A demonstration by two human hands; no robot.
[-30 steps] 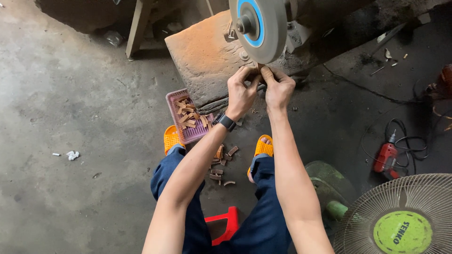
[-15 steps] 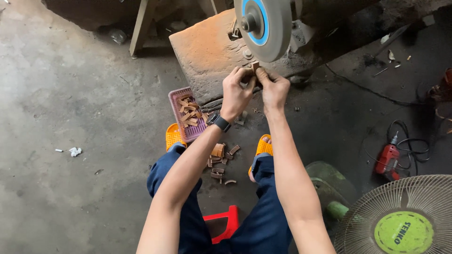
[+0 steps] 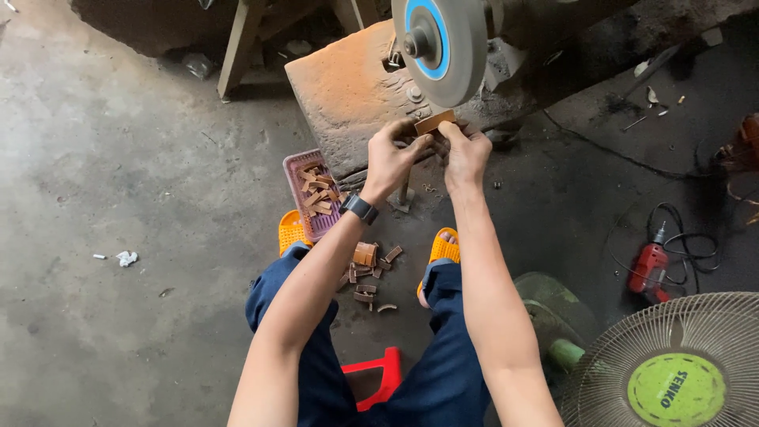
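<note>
- Small brown wooden piece (image 3: 435, 122) pinched between both hands, right under the lower rim of the grey grinding wheel (image 3: 451, 49) with the blue centre — looked touching the wheel or just shy of it, couldn't tell which.
- Left hand (image 3: 393, 158) clamped on the piece's left end, fingers curled up over it, thumb side toward the wheel.
- Right hand (image 3: 465, 152) gripped the right end, fingers folded tight, knuckles up.
- Both hands close together, nearly touching, held out in front of the rusty orange-brown machine base (image 3: 348, 87).
- Both forearms stretched forward and converging from the knees; black smartwatch (image 3: 359, 208) on the left wrist.
- Sat low on a red stool (image 3: 378, 378), dark blue trousers, feet in orange slippers (image 3: 292, 232) either side of the work.
- Pink plastic tray (image 3: 314, 194) full of similar brown pieces on the floor, just left of the left wrist.
- Loose pile of more brown pieces (image 3: 368, 269) on the concrete between the feet, below the hands.
- Off to the right, well apart: red power drill (image 3: 648, 267) with a black cord, and a floor fan (image 3: 676, 368) with a green hub at the lower right corner.
</note>
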